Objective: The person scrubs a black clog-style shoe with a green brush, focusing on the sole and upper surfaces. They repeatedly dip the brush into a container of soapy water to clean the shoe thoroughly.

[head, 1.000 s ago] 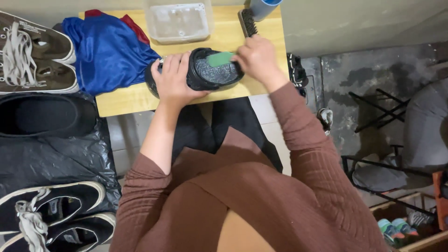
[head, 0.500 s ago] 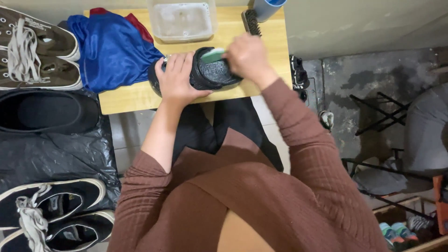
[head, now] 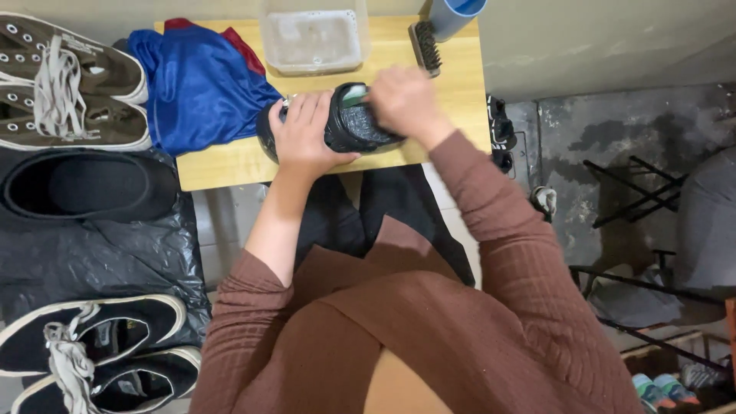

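Since the earlier frame, my right hand (head: 402, 100) has slid leftward across the black shoe (head: 345, 126), so the green pad (head: 354, 95) it holds is now mostly hidden, only a sliver showing. My left hand (head: 307, 134) is where it was, fingers (head: 303, 115) spread and pressed over the shoe's near side. The shoe lies on its side on the wooden surface (head: 460, 92), close to its front edge. My right fingers are curled together around the pad, pressing it on the shoe.

I judge the step to be scrubbing the shoe. The next move calls for a firm left-hand brace while the pad draws back across.

Near the shoe are a blue cloth (head: 199, 84), a clear tub (head: 313, 38), a brush (head: 425, 47) and a blue cup (head: 454, 14). Other shoes (head: 69, 92) lie to my left.
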